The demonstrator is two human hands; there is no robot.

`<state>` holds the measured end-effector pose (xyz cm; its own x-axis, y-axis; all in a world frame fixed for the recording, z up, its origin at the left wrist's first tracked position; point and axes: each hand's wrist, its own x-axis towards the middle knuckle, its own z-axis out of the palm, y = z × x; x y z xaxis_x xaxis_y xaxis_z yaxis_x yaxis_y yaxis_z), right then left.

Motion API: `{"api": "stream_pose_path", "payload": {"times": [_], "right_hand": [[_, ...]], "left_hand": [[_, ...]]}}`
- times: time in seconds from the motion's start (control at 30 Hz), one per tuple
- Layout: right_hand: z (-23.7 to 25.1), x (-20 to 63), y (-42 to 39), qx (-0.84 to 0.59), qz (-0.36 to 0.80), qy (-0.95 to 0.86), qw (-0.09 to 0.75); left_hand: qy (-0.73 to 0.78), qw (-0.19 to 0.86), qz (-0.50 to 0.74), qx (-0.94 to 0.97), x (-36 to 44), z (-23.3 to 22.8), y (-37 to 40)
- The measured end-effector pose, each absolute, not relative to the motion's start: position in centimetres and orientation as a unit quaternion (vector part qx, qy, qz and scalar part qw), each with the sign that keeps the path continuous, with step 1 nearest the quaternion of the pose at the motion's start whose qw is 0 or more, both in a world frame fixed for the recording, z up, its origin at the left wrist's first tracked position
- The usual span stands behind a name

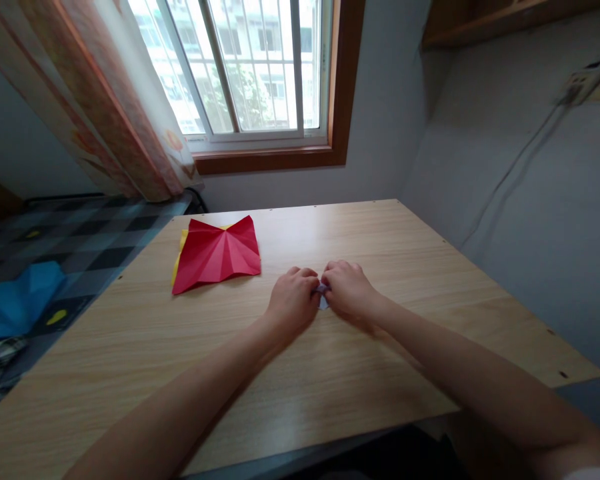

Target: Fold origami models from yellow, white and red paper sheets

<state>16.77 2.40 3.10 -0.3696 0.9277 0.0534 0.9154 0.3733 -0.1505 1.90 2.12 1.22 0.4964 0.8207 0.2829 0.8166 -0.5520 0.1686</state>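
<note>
Near the middle of the wooden table [280,367], a small piece of pale purple folded paper [323,302] is pinched between my two hands. My left hand [295,299] grips its left side with curled fingers. From the right, my right hand [347,287] closes on the other side, fingertips almost meeting those of the left. Most of the paper is hidden by the fingers; only a bit shows between and below them. Beyond my left hand lies a creased red sheet of paper [220,257], with a yellow sheet [179,260] partly under it.
A blue creased sheet [23,297] lies on a checked bedspread [105,230] left of the table. Behind the table are a window [250,73] and a flowered curtain [105,100]. A cable [510,167] hangs from a socket on the right wall.
</note>
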Motion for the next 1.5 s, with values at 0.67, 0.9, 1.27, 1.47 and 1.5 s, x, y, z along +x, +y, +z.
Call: {"api": "stream_pose_path", "payload": {"times": [0.67, 0.9, 1.27, 1.47, 1.5], "right_hand": [[3.4, 17.3, 2.1, -0.549, 0.02, -0.834, 0.056], [3.7, 17.0, 2.2, -0.553, -0.005, -0.833, 0.008], [3.8, 17.4, 2.6, -0.546, 0.016, -0.837, -0.006], [4.2, 20.4, 3.0, -0.462, 0.193, -0.856, 0.125], [4.2, 21.2, 3.0, -0.428, 0.229, -0.863, 0.142]], "left_hand": [[0.51, -0.033, 0.091, 0.855, 1.8, 2.7, 1.9], [0.509, -0.038, 0.115, 0.852, 1.6, 1.7, 2.1], [0.512, 0.007, 0.113, 0.851, 1.6, 1.5, 2.2], [0.522, 0.028, 0.123, 0.844, 1.3, 1.7, 1.9], [0.524, 0.033, 0.124, 0.842, 1.2, 1.7, 1.9]]}}
